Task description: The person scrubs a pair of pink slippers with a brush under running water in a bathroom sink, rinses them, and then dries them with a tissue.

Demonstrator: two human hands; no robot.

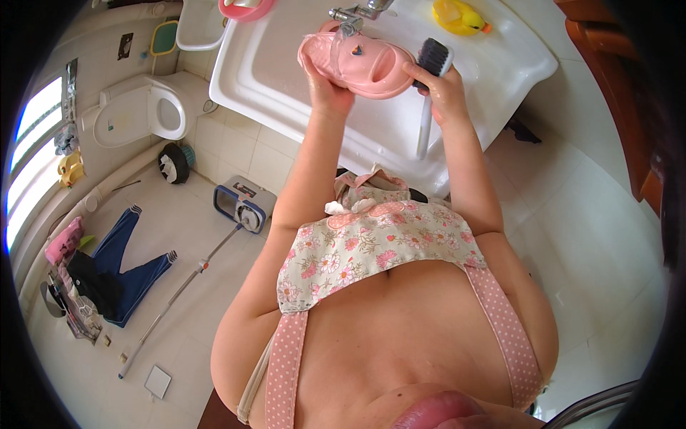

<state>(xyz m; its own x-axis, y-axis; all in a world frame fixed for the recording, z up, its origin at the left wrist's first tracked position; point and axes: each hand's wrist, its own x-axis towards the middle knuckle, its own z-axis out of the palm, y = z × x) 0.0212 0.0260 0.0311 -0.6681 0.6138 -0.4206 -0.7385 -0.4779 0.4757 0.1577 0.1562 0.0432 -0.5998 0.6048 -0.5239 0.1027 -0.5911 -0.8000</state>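
A wet pink slipper is held up over the white sink with its upper facing me. Water from the chrome faucet runs onto it. My left hand grips the slipper's end at the left from below. At its other end, my right hand pinches the rim with the thumb and also holds a scrub brush. The brush has dark bristles pointing up and a white handle that hangs down along the palm. Behind the held slipper, part of a second pink slipper shows.
A yellow rubber duck soap holder sits on the sink's back right ledge. On the back left stands a pink basin. To my left are a toilet, a waste bin, a mop bucket and hanging clothes.
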